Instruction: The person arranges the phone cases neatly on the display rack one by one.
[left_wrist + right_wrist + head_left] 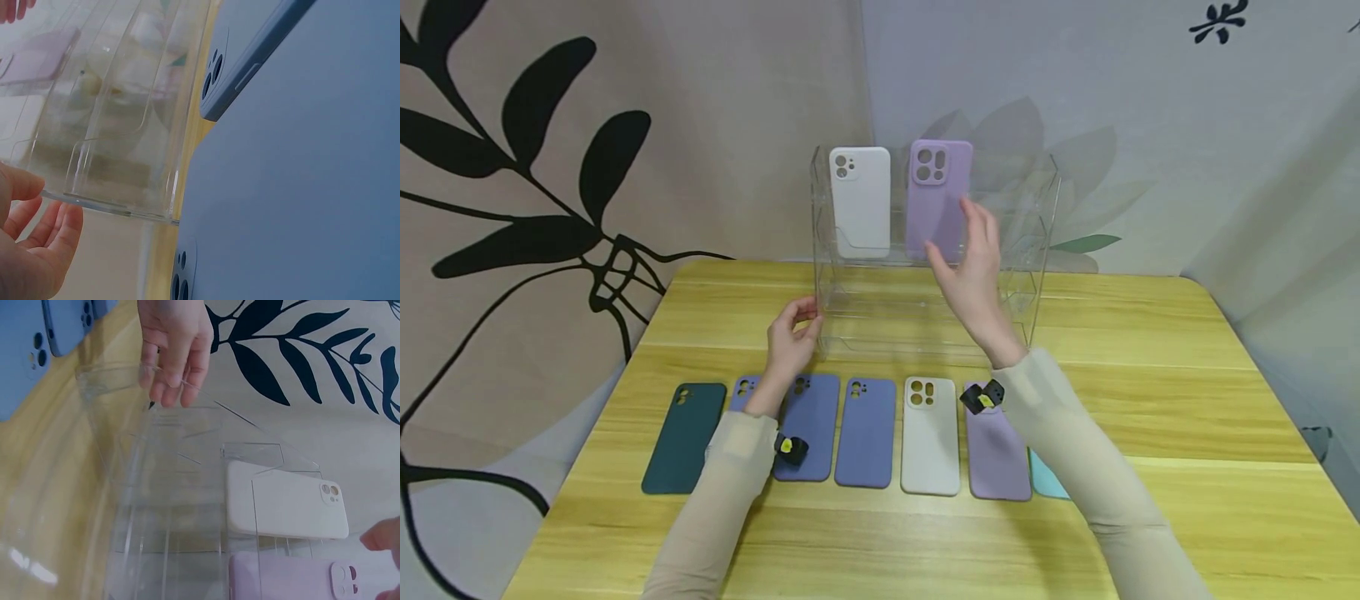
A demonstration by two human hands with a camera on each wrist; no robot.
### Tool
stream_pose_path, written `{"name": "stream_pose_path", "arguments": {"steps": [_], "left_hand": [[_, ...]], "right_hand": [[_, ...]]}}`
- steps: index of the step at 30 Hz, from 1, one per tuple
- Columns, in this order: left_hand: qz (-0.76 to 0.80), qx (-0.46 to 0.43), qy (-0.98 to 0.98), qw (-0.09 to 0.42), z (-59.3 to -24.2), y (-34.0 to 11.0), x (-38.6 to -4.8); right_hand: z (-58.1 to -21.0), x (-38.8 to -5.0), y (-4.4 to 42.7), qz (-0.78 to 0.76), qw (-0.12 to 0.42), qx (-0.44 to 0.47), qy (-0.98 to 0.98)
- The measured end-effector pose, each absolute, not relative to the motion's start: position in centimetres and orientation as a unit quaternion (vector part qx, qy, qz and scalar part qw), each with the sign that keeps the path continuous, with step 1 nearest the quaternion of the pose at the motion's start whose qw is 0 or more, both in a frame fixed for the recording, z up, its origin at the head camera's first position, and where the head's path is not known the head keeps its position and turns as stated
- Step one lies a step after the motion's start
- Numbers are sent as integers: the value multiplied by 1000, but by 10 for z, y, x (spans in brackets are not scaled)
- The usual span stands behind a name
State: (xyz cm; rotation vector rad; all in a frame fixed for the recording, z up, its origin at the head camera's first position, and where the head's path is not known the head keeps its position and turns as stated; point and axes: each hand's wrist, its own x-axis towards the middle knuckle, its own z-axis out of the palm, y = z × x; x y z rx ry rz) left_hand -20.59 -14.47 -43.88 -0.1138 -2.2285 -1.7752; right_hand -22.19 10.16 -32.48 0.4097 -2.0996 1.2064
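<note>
Purple case (942, 204) stands at twelve o'clock in the rack (902, 321); right hand (973, 283), fingers parted, is just beside it at five; left hand (790, 343) pinches the rack's edge at eight.

The rack (880, 329) is clear plastic, smooth and glossy, with bright glints along its edges. The upper lilac case (934, 208) and upper white case (861, 204) look like smooth, matt plastic or rubber; which of the two cannot be told. The blue cases (865, 433) and green case (683, 437) share that matt finish. The table (1135, 333) looks like smooth, streaky-grained wood with a soft sheen. The sleeves (737, 467) are matt cloth.
</note>
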Motion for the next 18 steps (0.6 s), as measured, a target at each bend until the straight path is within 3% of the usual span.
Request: {"name": "stream_pose_path", "arguments": {"steps": [18], "left_hand": [[-616,-27,-776,135,-438,-143,-206]], "right_hand": [[-357,-187,128,450,327,186,-810]]}}
